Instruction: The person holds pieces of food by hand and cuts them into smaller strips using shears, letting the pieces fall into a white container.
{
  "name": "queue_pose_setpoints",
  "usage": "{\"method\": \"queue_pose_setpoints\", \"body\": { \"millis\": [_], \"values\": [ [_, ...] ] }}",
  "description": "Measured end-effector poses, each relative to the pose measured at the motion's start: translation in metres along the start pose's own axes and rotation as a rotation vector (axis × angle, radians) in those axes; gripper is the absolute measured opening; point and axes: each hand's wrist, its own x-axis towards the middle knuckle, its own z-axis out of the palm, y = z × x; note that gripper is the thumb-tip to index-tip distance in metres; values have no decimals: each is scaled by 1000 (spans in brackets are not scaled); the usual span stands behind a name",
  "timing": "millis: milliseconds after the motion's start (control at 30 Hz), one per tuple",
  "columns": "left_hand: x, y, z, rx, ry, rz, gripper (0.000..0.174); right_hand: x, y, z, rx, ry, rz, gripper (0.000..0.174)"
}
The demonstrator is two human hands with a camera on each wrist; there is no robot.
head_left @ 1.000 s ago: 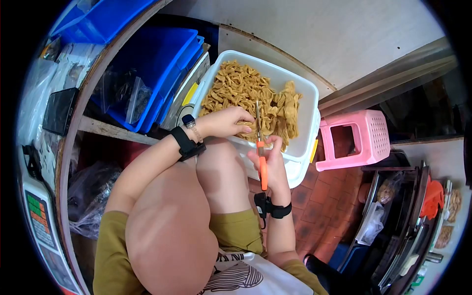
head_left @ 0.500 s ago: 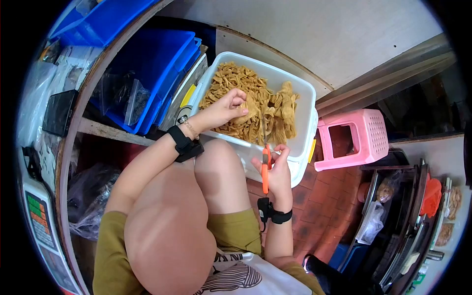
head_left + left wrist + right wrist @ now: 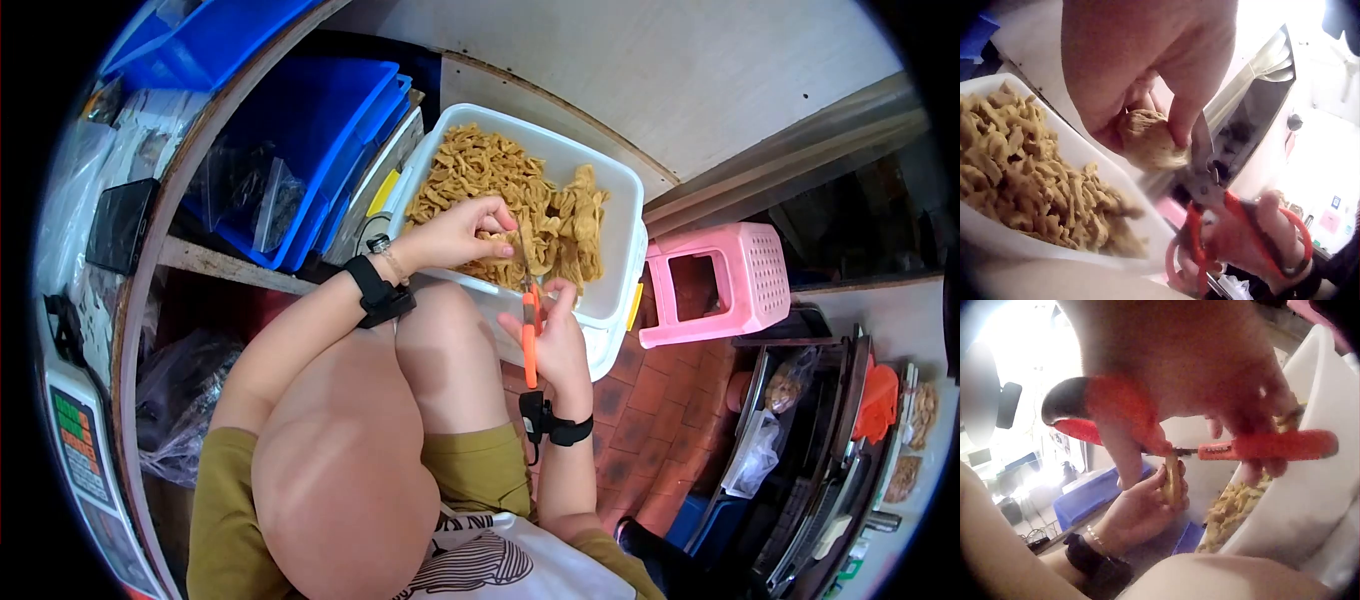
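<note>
Over the white tub [image 3: 625, 215] my left hand [image 3: 462, 232] pinches a tan, folded piece of food [image 3: 1152, 142], seen best in the left wrist view. My right hand [image 3: 560, 345] grips orange-handled scissors [image 3: 530, 340], thumb and fingers in the handles. In the left wrist view the blades lie against the piece's edge beside my left thumb; the handles stand apart. Many cut tan strips [image 3: 480, 165] fill the tub's left part, and larger uncut-looking pieces [image 3: 580, 225] lie at its right.
A pink stool [image 3: 765, 280] stands right of the tub on the red tiled floor [image 3: 640, 420]. Blue bins [image 3: 340, 120] sit on the left, near a phone [image 3: 122, 227] and a scale [image 3: 85, 440]. Racks with trays are at the right, and my bare knees are below the tub.
My left hand rose over the strips with a piece, then came back down towards the scissors. The scissors' handles swung apart and closer together between frames.
</note>
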Motion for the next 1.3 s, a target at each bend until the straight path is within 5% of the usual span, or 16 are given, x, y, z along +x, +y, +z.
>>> {"method": "queue_pose_setpoints", "body": {
  "millis": [367, 433, 567, 633, 733, 833, 967, 1033, 1300],
  "values": [
    [-4, 7, 0, 63, 148, -85, 35, -6, 0, 17, 247, 45, 37, 58],
    [-4, -2, -2, 161, 203, 78, 39, -9, 2, 18, 291, 76, 28, 58],
    [-2, -5, -2, -18, 140, 77, 41, -10, 0, 15, 157, 104, 77, 60],
    [-6, 4, 4, 347, 95, 133, 40, -8, 1, 15, 101, 130, 68, 61],
    [-6, 19, 8, 418, 58, 43, 43, 0, 5, 14, 106, 140, -64, 64],
    [-4, 10, 6, 429, 115, 154, 42, 5, 2, 11, 107, 86, -15, 66],
    [-4, 5, 4, 254, 160, 68, 39, 5, 6, 16, 340, 51, 90, 64],
    [-8, 13, 6, 628, 256, 211, 40, 6, 10, 16, 370, 59, 109, 63],
    [-6, 21, 12, 640, 109, 132, 34, 19, 8, 9, 237, 82, 70, 63]
  ]
}}
